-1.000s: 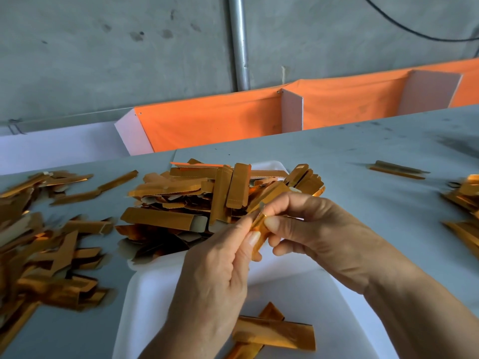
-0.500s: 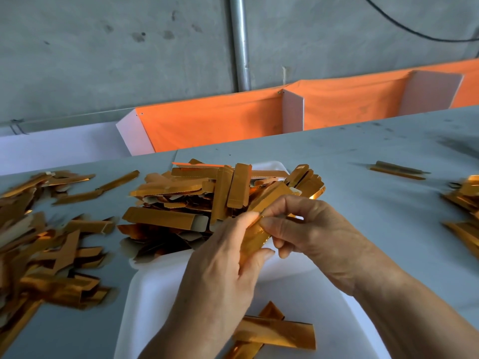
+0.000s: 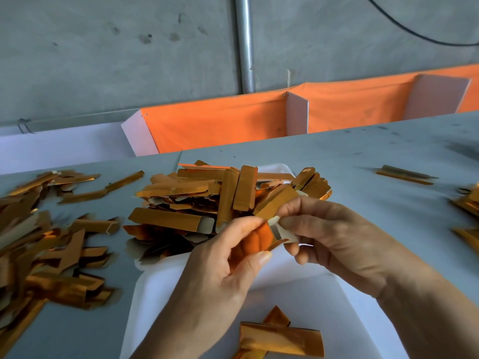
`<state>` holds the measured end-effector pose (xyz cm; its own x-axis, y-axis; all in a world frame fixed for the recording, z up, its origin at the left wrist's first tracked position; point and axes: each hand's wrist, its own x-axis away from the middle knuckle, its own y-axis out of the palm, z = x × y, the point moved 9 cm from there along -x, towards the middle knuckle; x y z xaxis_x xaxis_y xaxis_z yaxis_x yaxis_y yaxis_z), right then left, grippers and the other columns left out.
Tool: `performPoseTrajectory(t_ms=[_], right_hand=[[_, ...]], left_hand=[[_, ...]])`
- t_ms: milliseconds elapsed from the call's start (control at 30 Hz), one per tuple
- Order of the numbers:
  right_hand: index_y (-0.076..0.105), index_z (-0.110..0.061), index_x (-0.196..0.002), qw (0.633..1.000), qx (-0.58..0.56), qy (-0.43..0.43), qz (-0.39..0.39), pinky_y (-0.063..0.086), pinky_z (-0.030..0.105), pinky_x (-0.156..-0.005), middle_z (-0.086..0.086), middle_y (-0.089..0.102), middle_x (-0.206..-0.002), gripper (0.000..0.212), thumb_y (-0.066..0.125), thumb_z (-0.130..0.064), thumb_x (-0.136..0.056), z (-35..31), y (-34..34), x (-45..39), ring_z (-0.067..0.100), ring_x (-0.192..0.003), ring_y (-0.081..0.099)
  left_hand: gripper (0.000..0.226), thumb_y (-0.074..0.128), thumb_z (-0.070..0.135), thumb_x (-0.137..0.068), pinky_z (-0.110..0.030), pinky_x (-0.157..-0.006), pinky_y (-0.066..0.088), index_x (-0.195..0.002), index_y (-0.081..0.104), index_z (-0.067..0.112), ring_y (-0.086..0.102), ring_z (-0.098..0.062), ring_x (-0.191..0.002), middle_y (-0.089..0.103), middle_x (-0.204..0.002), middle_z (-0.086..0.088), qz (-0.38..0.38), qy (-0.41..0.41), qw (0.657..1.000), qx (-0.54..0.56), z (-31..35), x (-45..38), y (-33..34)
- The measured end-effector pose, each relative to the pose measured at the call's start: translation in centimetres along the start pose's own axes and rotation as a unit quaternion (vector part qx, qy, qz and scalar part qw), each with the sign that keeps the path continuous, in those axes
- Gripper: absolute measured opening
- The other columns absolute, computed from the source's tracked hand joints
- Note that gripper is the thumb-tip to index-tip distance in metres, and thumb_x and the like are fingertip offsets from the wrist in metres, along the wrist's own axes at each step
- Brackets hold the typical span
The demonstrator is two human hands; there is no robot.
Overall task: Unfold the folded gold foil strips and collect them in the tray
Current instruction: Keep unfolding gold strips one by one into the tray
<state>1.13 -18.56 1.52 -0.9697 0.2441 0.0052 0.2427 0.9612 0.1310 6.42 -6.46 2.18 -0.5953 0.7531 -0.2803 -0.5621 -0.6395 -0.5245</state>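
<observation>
Head cam: I'm seeing both hands, left hand [image 3: 215, 265] and right hand [image 3: 334, 234], pinching one gold strip [image 3: 269, 218]. They're hovering over the white tray [image 3: 298, 294] on the grey table [image 3: 363, 164], concrete wall [image 3: 103, 60] behind.

The gold foil strip [image 3: 269, 216] is now spread open between the left hand [image 3: 223, 265] and right hand [image 3: 334, 234], its pale inner side exposed.

One tray [image 3: 363, 320]. Two hands: left [image 3: 215, 275], right [image 3: 334, 237]. One strip [image 3: 269, 224] held; two strips [image 3: 281, 342] in tray foreground. Heaped strips [image 3: 197, 200] too numerous to count.
</observation>
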Motion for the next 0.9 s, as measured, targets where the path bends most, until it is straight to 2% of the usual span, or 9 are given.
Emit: performPoseTrajectory(t_ms=[100,300,433,500,567,633,733,833,900], right_hand=[[0.070,-0.017,-0.074,0.999,-0.034,0.008,-0.027,0.046,0.020,-0.050,0.005,0.061,-0.069,0.010,0.064,-0.023,-0.080,0.1,0.2,0.0,0.011,-0.054,0.054],[0.071,-0.020,-0.075,0.998,0.000,-0.008,-0.067,0.047,0.020,-0.051,0.000,0.062,-0.067,0.005,0.076,-0.020,-0.074,-0.6,0.6,0.3,0.010,-0.055,0.055],[0.063,-0.012,-0.073,0.988,0.142,-0.056,0.014,0.044,0.021,-0.050,0.004,0.055,-0.057,0.012,0.070,-0.005,-0.079,-1.1,0.1,0.1,0.012,-0.048,0.049],[0.059,-0.011,-0.075,0.983,0.165,-0.078,0.038,0.041,0.020,-0.048,0.003,0.052,-0.054,0.014,0.066,-0.002,-0.083,-1.4,0.1,0.0,0.011,-0.045,0.046],[0.059,-0.009,-0.079,0.989,0.126,-0.079,0.012,0.041,0.020,-0.049,0.004,0.052,-0.057,0.011,0.064,-0.003,-0.086,-1.4,0.4,0.1,0.011,-0.047,0.047],[0.063,-0.010,-0.081,0.994,0.075,-0.067,-0.048,0.044,0.021,-0.052,0.004,0.057,-0.065,0.007,0.065,-0.010,-0.088,-1.4,1.0,0.3,0.011,-0.053,0.052],[0.069,-0.016,-0.084,0.991,0.026,-0.049,-0.125,0.048,0.020,-0.058,-0.002,0.065,-0.075,0.004,0.068,-0.016,-0.080,-1.4,1.7,0.8,0.013,-0.062,0.059],[0.069,-0.018,-0.083,0.990,0.041,-0.054,-0.125,0.049,0.021,-0.059,0.000,0.066,-0.072,0.009,0.067,-0.013,-0.077,-1.5,1.6,0.8,0.013,-0.062,0.060],[0.069,-0.018,-0.080,0.991,0.048,-0.061,-0.108,0.048,0.020,-0.058,0.002,0.064,-0.068,0.009,0.064,-0.011,-0.077,-1.6,1.4,0.8,0.013,-0.059,0.059]], left_hand=[[0.048,0.050,0.067,-0.069,-0.005,-0.084,0.043,-0.116,0.041,0.063,0.053,0.008,-0.109,0.057,-0.112,0.032,-0.016,0.008,1.000,0.009,-0.1,0.1,0.0],[0.048,0.055,0.059,-0.071,-0.006,-0.081,0.043,-0.117,0.045,0.060,0.056,0.004,-0.107,0.061,-0.110,0.028,-0.020,0.023,0.999,0.018,0.2,0.1,-0.1],[0.043,0.059,0.044,-0.077,-0.003,-0.078,0.042,-0.116,0.049,0.058,0.058,0.008,-0.102,0.063,-0.105,0.029,-0.026,0.028,0.999,-0.008,0.4,0.3,0.1],[0.041,0.058,0.043,-0.078,-0.004,-0.080,0.043,-0.116,0.052,0.056,0.057,0.008,-0.103,0.063,-0.107,0.029,-0.029,0.027,0.999,-0.011,0.2,0.2,0.2],[0.039,0.059,0.044,-0.077,-0.007,-0.082,0.045,-0.114,0.054,0.056,0.058,0.007,-0.104,0.064,-0.108,0.028,-0.028,0.021,0.999,0.004,0.0,0.1,0.1],[0.041,0.060,0.048,-0.076,-0.014,-0.084,0.048,-0.115,0.052,0.056,0.059,0.003,-0.105,0.064,-0.108,0.025,-0.031,0.018,0.999,0.027,-0.2,0.1,0.0],[0.045,0.057,0.053,-0.072,-0.020,-0.087,0.049,-0.116,0.050,0.058,0.059,0.001,-0.108,0.064,-0.111,0.025,-0.033,0.023,0.998,0.056,-0.1,0.0,-0.1],[0.043,0.056,0.055,-0.072,-0.014,-0.086,0.048,-0.113,0.048,0.064,0.058,0.003,-0.108,0.063,-0.112,0.028,-0.031,0.034,0.998,0.053,0.3,0.0,-0.1],[0.043,0.055,0.056,-0.074,-0.019,-0.087,0.049,-0.116,0.049,0.061,0.058,0.001,-0.110,0.063,-0.113,0.026,-0.035,0.039,0.997,0.048,0.4,0.0,0.0]])
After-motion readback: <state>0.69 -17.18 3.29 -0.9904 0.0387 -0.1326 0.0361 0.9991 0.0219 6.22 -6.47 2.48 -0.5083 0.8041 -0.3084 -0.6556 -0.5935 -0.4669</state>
